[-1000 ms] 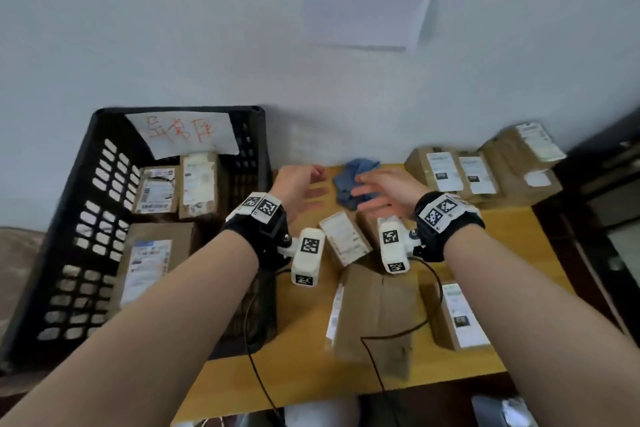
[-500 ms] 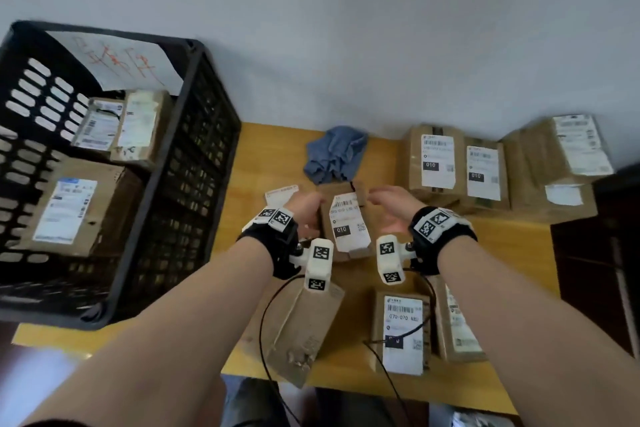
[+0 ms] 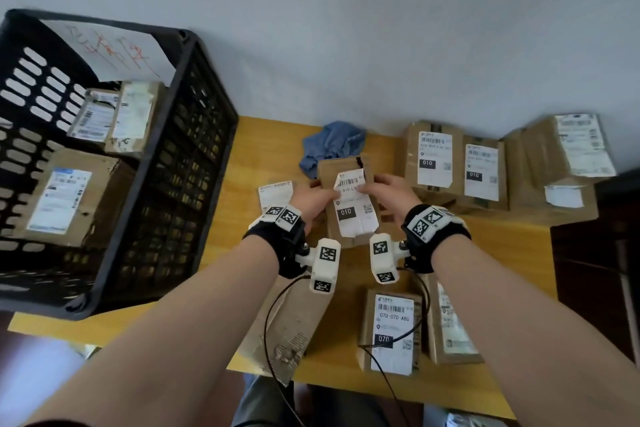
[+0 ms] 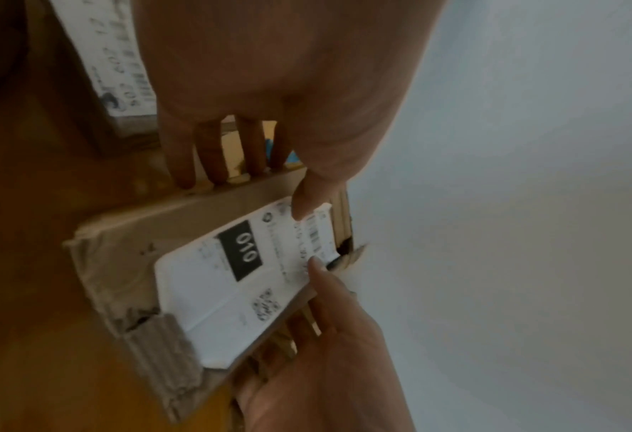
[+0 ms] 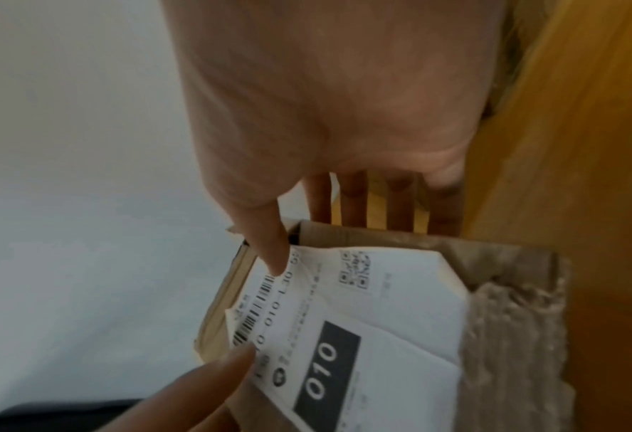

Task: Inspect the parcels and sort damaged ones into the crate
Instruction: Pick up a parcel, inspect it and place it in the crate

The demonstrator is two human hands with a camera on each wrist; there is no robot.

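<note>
While I am holding the small brown cardboard parcel with the white 010 label [image 3: 348, 199] up above the yellow wooden bench [image 3: 221, 274], my left hand [image 3: 310, 201] and right hand [image 3: 388, 192] are each gripping a side, thumbs pressing on the label and fingers curling behind. Its torn corner, with the corrugated layer showing, is telling me it likely belongs in the black plastic crate [image 3: 204, 163] to my left, where several parcels are already lying. Others are waiting on the bench, near me and along the wall, so I am judging the sorting partway done.

Black wristbands [image 3: 287, 246], white tagged cameras [image 3: 325, 265], black cables [image 3: 268, 329]
</note>
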